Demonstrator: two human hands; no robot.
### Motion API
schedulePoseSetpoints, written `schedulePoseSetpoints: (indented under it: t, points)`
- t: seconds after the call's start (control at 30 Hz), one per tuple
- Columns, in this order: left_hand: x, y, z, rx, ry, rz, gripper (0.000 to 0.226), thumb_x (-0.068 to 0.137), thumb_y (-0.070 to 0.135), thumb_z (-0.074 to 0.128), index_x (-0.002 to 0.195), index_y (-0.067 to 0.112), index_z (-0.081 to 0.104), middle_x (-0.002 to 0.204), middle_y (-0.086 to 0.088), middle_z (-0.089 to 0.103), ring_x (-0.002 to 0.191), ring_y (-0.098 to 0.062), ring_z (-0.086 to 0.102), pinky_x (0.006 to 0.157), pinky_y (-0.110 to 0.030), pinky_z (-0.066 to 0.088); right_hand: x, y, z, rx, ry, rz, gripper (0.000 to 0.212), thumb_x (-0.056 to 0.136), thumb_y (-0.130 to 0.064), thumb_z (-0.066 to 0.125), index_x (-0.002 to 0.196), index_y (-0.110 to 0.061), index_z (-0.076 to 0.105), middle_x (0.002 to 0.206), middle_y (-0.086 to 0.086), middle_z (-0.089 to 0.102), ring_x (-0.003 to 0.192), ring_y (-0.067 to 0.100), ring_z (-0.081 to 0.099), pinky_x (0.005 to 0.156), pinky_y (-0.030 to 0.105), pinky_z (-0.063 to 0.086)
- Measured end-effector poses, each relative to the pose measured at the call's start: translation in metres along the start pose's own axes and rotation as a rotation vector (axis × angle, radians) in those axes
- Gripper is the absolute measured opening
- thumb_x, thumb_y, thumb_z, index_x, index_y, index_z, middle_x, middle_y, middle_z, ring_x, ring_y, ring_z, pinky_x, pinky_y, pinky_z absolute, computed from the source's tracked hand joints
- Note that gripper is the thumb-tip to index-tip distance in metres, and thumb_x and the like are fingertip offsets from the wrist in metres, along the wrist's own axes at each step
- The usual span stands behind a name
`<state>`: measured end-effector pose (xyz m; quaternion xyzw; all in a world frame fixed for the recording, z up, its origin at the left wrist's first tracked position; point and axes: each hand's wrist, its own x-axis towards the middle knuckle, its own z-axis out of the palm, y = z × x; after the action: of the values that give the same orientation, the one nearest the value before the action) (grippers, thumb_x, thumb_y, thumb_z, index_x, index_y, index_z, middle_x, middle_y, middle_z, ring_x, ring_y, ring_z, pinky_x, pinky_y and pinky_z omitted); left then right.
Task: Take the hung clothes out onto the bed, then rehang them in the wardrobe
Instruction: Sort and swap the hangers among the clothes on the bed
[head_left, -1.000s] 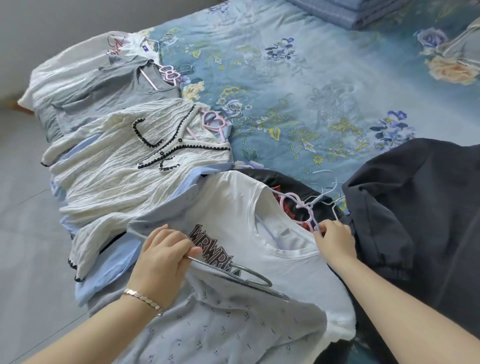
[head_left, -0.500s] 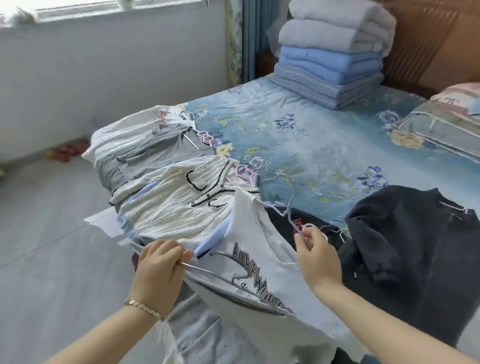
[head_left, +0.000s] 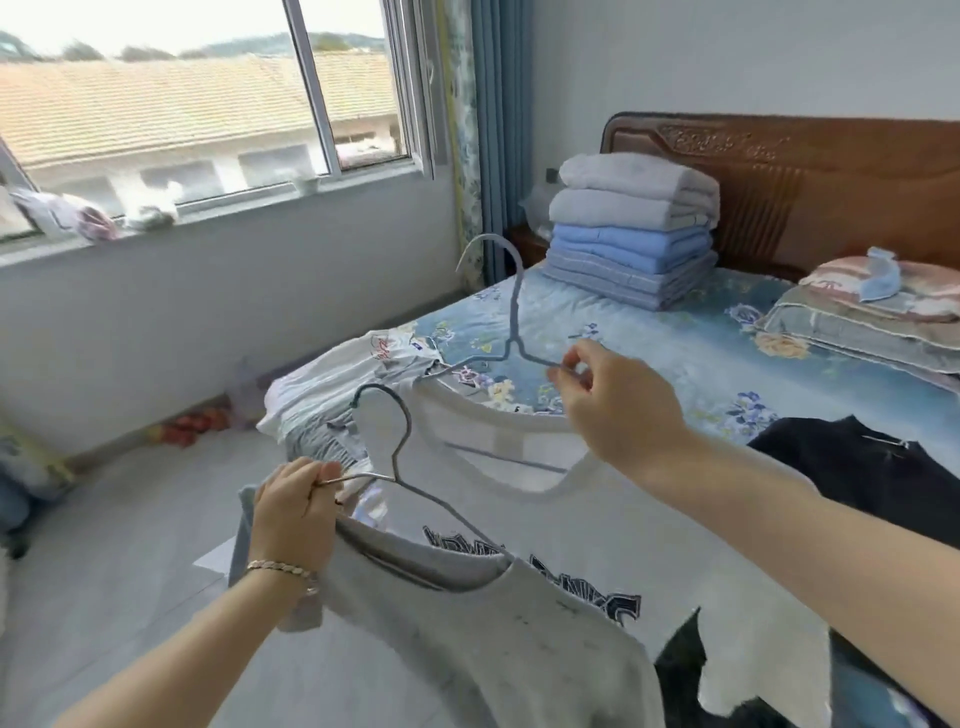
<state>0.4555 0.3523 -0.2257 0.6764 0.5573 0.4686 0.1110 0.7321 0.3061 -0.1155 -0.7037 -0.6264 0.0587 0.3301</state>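
At centre frame, above the bed (head_left: 675, 338), left hand (head_left: 296, 519) with fingers clamped on the wire hanger (head_left: 396, 470) of a grey top (head_left: 493, 649); right hand (head_left: 618, 405) fingers pinching the second hanger (head_left: 513, 322), carrying the white T-shirt (head_left: 623, 519).

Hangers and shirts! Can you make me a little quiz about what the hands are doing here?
1. True or false: the left hand grips a metal hanger that carries the grey top.
2. What does the right hand pinch?
A. the blue-grey hanger inside the white T-shirt
B. a pillow
C. the curtain
3. Fill in the blank: the dark garment lies on the ____.

Key: 1 true; 2 A; 3 bed.
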Motion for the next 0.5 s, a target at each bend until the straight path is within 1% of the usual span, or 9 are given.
schedulePoseSetpoints:
  t: [0.07, 0.1, 0.2, 0.27, 0.37, 0.43, 0.5]
  points:
    - [0.014, -0.014, -0.024, 0.035, 0.035, -0.019, 0.034, 0.074, 0.019, 0.044, 0.067, -0.004, 0.067, 0.071, -0.014, 0.063, 0.079, -0.030, 0.053, 0.078, -0.035, 0.036, 0.014, -0.036, 0.001, 0.037, 0.011, -0.049, 0.019, 0.094, -0.035, 0.049, 0.100, -0.019, 0.058, 0.090, 0.000, 0.065, 0.087, 0.024, 0.058, 0.075, 0.031, 0.043]
    - [0.021, -0.023, -0.036, 0.053, 0.049, -0.023, 0.032, 0.074, 0.016, 0.043, 0.068, -0.004, 0.068, 0.071, -0.013, 0.062, 0.080, -0.032, 0.054, 0.079, -0.038, 0.038, 0.022, -0.051, 0.004, 0.051, 0.012, -0.064, 0.019, 0.093, -0.035, 0.049, 0.100, -0.020, 0.058, 0.089, -0.001, 0.063, 0.087, 0.022, 0.057, 0.075, 0.031, 0.041]
    - [0.043, -0.053, -0.066, 0.124, 0.079, -0.042, 0.033, 0.074, 0.018, 0.044, 0.068, -0.004, 0.068, 0.073, -0.015, 0.063, 0.082, -0.034, 0.054, 0.081, -0.042, 0.038, 0.048, -0.081, 0.027, 0.101, -0.003, -0.075, 0.013, 0.093, -0.035, 0.050, 0.089, -0.023, 0.054, 0.086, -0.003, 0.058, 0.085, 0.020, 0.054, 0.071, 0.028, 0.036]
    - [0.062, -0.075, -0.082, 0.199, 0.093, -0.041, 0.035, 0.075, 0.020, 0.045, 0.068, -0.006, 0.068, 0.074, -0.015, 0.065, 0.083, -0.034, 0.054, 0.082, -0.042, 0.038, 0.069, -0.090, 0.052, 0.145, -0.032, -0.054, 0.013, 0.092, -0.034, 0.051, 0.086, -0.023, 0.052, 0.084, -0.003, 0.057, 0.085, 0.020, 0.054, 0.071, 0.027, 0.034]
    - [0.095, -0.111, -0.098, 0.315, 0.107, -0.040, 0.040, 0.078, 0.026, 0.044, 0.067, -0.004, 0.067, 0.073, -0.010, 0.065, 0.082, -0.030, 0.051, 0.085, -0.043, 0.038, 0.104, -0.100, 0.099, 0.236, -0.120, -0.016, 0.014, 0.091, -0.030, 0.054, 0.083, -0.020, 0.052, 0.068, -0.005, 0.054, 0.080, 0.020, 0.054, 0.070, 0.028, 0.036]
    - [0.121, -0.138, -0.104, 0.366, 0.119, -0.023, 0.037, 0.080, 0.024, 0.047, 0.063, -0.002, 0.066, 0.071, -0.007, 0.064, 0.080, -0.028, 0.049, 0.084, -0.042, 0.037, 0.134, -0.105, 0.135, 0.300, -0.180, 0.002, 0.016, 0.089, -0.030, 0.057, 0.077, -0.020, 0.053, 0.063, -0.008, 0.052, 0.079, 0.021, 0.055, 0.072, 0.030, 0.040]
    - [0.151, -0.167, -0.109, 0.430, 0.120, 0.007, 0.032, 0.081, 0.018, 0.053, 0.060, -0.001, 0.066, 0.069, -0.007, 0.065, 0.075, -0.028, 0.050, 0.079, -0.040, 0.036, 0.166, -0.111, 0.172, 0.345, -0.225, 0.001, 0.018, 0.088, -0.029, 0.059, 0.073, -0.022, 0.053, 0.062, -0.007, 0.052, 0.076, 0.021, 0.055, 0.072, 0.031, 0.041]
